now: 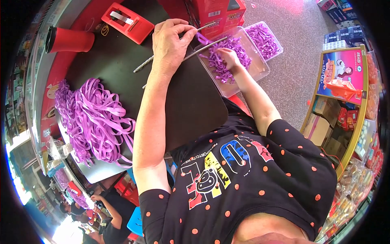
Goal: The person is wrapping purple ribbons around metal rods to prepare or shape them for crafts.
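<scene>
My left hand (172, 42) is closed, thumb and fingers pinched around a thin metal rod (143, 65) at the table's far edge. Below it, a second thin metal rod (203, 49) slants across, its far end over a clear plastic box. A short purple ribbon (202, 39) hangs between the rods, just right of the left hand. My right hand (230, 59) reaches into the clear box (257, 70), fingertips pressed together among cut purple ribbon pieces (222, 72). What those fingers pinch is hidden.
A large heap of long purple ribbons (97, 118) lies on the dark table (191, 110) at left. Farther off are a red tape dispenser (129, 22), a red tumbler (71, 40) and red boxes (211, 12). Another box (278, 49) of ribbon pieces adjoins. A co-worker (111, 221) sits lower left.
</scene>
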